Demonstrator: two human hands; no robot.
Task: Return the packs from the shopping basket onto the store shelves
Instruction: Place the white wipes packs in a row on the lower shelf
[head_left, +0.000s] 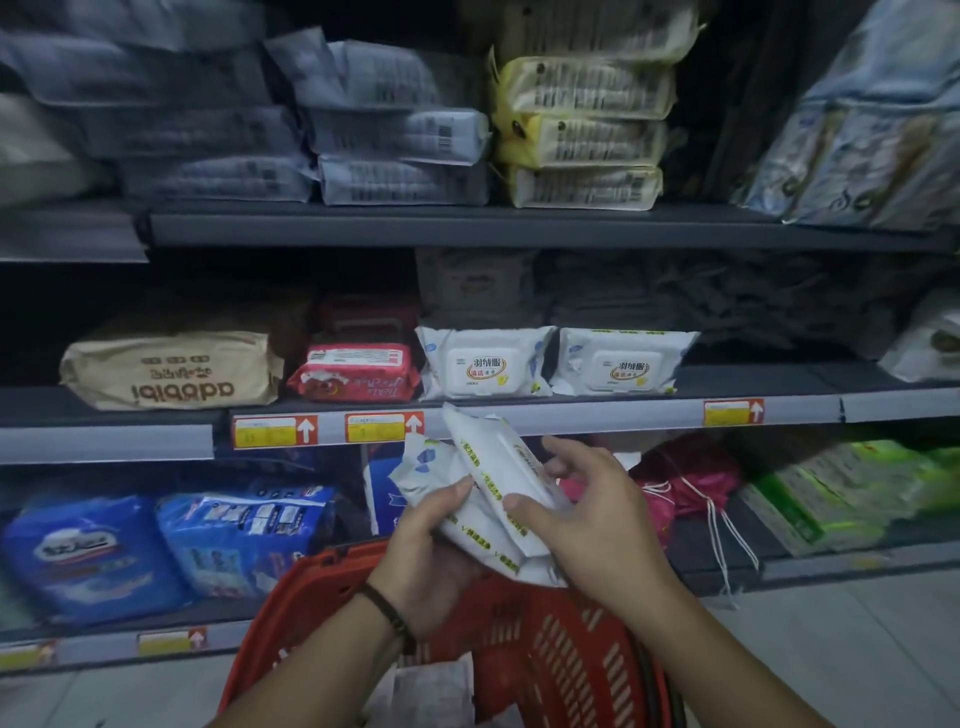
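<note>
Centre: left hand (426, 551) and right hand (587, 525) both grip held packs (488, 519), two white ones, stacked and tilted, upper ends toward 11 o'clock. Left thumb lies on the lower pack. Right thumb lies on the upper, fingers curled round its far edge. Red basket (545, 654) is below the hands at 6 o'clock. Middle shelf (571, 410) at 12 o'clock: two matching shelf packs (485, 364) side by side, red pack (358, 371) at their 9 o'clock, tan pack (171, 371) beyond. Blue packs (244, 535) lie at 9 o'clock of the hands.
</note>
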